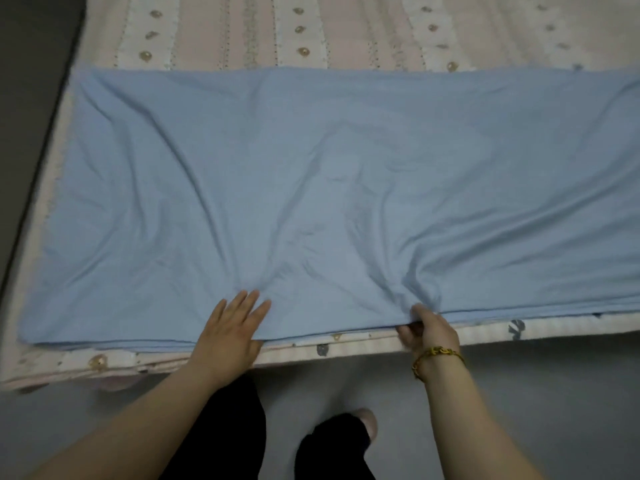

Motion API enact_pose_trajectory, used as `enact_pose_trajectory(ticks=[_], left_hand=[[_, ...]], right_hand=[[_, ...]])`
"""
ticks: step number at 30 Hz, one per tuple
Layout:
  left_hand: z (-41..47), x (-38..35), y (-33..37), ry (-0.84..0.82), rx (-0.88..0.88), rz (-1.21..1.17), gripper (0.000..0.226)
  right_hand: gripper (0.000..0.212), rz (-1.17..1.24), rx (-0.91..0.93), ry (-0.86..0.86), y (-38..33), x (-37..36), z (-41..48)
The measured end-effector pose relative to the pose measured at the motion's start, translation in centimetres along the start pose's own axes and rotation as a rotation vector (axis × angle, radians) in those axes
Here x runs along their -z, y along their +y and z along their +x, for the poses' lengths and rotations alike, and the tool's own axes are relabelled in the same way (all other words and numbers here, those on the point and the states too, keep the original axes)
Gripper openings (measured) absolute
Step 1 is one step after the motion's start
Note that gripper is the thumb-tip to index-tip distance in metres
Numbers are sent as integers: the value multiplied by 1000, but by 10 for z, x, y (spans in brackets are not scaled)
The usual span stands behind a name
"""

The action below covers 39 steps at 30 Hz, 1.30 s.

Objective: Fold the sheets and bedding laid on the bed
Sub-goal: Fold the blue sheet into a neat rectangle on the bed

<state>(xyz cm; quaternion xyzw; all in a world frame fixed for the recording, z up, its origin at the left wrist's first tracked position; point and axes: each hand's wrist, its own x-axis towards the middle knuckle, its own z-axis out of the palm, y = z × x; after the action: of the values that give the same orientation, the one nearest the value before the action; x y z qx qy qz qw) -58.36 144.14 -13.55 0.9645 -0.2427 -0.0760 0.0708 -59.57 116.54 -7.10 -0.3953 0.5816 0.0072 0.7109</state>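
I see the sheet (329, 188) lying across the bed (311, 29), already doubled into a long band with stacked edges along the near side, so I judge the folding partly done. My left hand (230, 327) presses flat, fingers straight; my right hand (427, 329) pinches the near edge. Wrinkles remain, and shorter folds are left.

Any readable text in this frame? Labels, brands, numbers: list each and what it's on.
None readable.
The blue sheet is plain, no tag in view.
The bed cover carries only small printed motifs, no letters.
The bracelet on the right wrist is too blurred to show any marking.
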Motion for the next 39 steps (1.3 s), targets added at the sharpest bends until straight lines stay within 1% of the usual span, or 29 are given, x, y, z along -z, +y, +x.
enact_pose_trajectory(ticks=[3,5,7,9,11,12,13,14,15,16,17,19,20,21,22,24,25,26,28,30,33,37,39], left_hand=[[15,0,43,33,27,-61,63],[33,-3,85,64,-25,-95,66],[55,-4,125,65,-82,-131,66],[78,-7,158,69,-122,-131,68],[105,-15,185,65,-155,-113,71],[116,-17,193,67,-153,-108,72],[126,-18,197,57,-142,-111,73],[137,-21,203,41,-133,-116,72],[141,-23,204,42,-142,-110,71],[140,-25,203,34,-174,-95,68],[141,-27,203,23,-223,-75,65],[141,-26,201,15,-286,-39,64],[141,-24,200,7,-295,-43,64],[144,-23,201,-3,-297,-66,65],[151,-21,208,-11,-311,-89,65],[161,-13,224,-31,-320,-123,64],[170,-10,237,-52,-333,-138,64],[179,-10,251,-49,-352,-140,65],[198,-10,286,-46,-401,-158,67],[220,-11,328,-3,-442,-169,68],[247,-16,391,77,-459,-159,65],[271,-30,464,138,-396,-109,57],[282,-36,485,154,-347,-77,53]], right_hand=[[18,136,-27,-99,-20,24,6],[21,195,-2,-109,-40,40,13],[20,262,21,-96,-60,52,26],[16,309,20,-33,-80,61,42],[11,307,-8,13,-103,71,64],[16,291,-8,41,-112,74,71],[27,241,11,91,-122,77,78],[35,186,62,186,-135,84,90],[38,204,146,287,-144,89,98],[36,261,200,303,-151,96,105],[32,262,221,285,-161,101,110],[15,115,236,322,-166,119,119],[14,62,224,300,-169,123,121],[19,76,175,267,-171,128,125],[21,169,115,230,-180,134,130],[16,304,31,116,-194,138,130],[15,320,-3,53,-201,141,129],[16,272,-43,-2,-206,145,128],[20,98,-110,-78,-211,159,132],[24,-7,-151,-98,-220,182,140],[23,-11,-154,-89,-241,219,160],[17,-35,-143,-189,-270,260,181],[25,-46,-146,-210,-283,274,187]])
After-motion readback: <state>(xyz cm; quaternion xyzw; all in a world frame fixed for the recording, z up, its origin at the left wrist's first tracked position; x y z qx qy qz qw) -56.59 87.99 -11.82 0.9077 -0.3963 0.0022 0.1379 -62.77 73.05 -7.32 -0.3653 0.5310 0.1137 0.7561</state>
